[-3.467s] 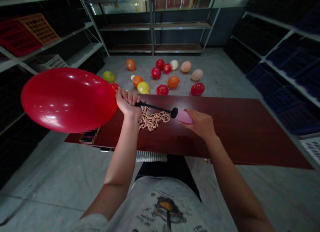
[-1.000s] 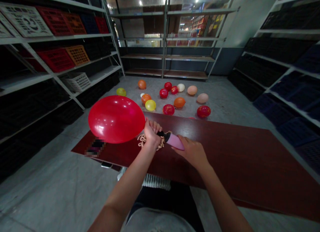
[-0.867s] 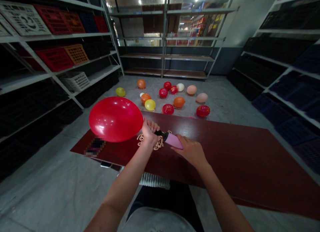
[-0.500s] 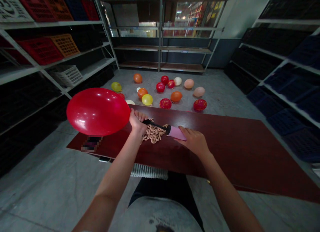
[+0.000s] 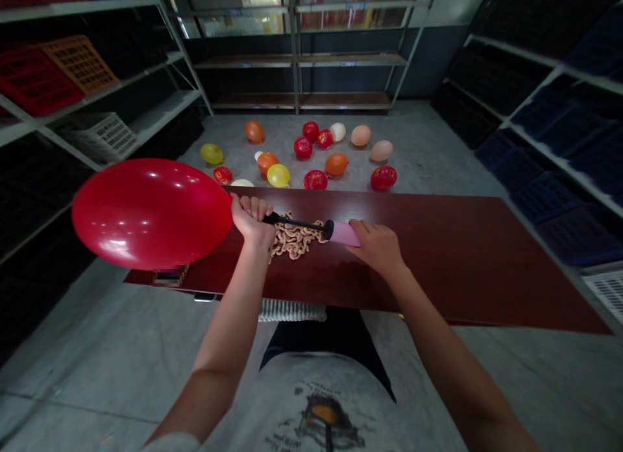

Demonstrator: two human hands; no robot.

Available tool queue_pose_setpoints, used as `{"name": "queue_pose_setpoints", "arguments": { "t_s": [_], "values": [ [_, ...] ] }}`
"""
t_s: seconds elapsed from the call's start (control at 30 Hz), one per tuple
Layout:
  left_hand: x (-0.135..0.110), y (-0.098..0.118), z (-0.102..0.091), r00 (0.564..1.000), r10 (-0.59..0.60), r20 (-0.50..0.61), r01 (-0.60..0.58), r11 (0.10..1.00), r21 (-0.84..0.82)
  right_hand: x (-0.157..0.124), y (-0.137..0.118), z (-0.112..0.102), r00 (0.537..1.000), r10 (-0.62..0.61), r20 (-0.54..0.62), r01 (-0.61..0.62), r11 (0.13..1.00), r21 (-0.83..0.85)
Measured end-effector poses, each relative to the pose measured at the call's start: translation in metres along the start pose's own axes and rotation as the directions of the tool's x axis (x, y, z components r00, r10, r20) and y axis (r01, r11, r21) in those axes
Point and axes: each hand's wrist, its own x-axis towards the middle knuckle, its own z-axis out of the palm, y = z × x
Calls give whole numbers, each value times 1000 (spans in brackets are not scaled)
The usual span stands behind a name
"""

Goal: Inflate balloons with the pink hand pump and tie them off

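Observation:
A big inflated red balloon (image 5: 153, 213) fills the left of the head view. My left hand (image 5: 252, 218) is closed around its neck and the black end of a hand balloon pump, so the joint between them is hidden. From there the pump's thin black rod (image 5: 302, 224) runs right to its pink barrel (image 5: 344, 233). Wrapped round that barrel is my right hand (image 5: 376, 246). Under the rod lies a pile of limp beige balloons (image 5: 294, 240), long and curled, on the dark red-brown table (image 5: 438, 257).
Beyond the table, several inflated balloons lie on the grey floor (image 5: 413, 137), among them an orange balloon (image 5: 337, 164) and a yellow balloon (image 5: 278, 175). Shelves with crates stand on both sides. A blurred-out object (image 5: 169, 275) rests at the table's left end.
The red balloon looks larger and extends farther left. My hands have moved apart, with more of the pump's rod showing. The camera has tilted down.

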Motion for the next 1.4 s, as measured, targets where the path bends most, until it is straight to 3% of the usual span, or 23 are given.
{"name": "queue_pose_setpoints", "arguments": {
  "t_s": [0.23, 0.4, 0.57, 0.97, 1.2, 1.4],
  "values": [
    [-24, -39, 2, 998, -61, 3, 61, 998, 6, 12, -32, -7, 1000, -6, 15, 5, 998, 65],
    [-16, -48, 7, 989, -147, 6, 147, 988, 42, 15, -39, -4, 999, 41, 19, -43, 994, 99],
    [3, -42, 17, 978, -207, -10, 207, 977, 45, 18, -33, -3, 998, 56, -20, -54, 996, 66],
    [38, -7, 16, 988, -157, 3, 157, 987, 40, -4, 5, 7, 992, 23, -126, -25, 1000, -15],
    [27, 11, 31, 991, -118, 60, 117, 993, 24, -6, 7, 1, 990, 72, -122, -65, 996, 55],
    [12, 7, 36, 994, -49, 98, 48, 999, 15, 6, -3, -2, 992, 105, -64, -96, 988, 124]
  ]
}}
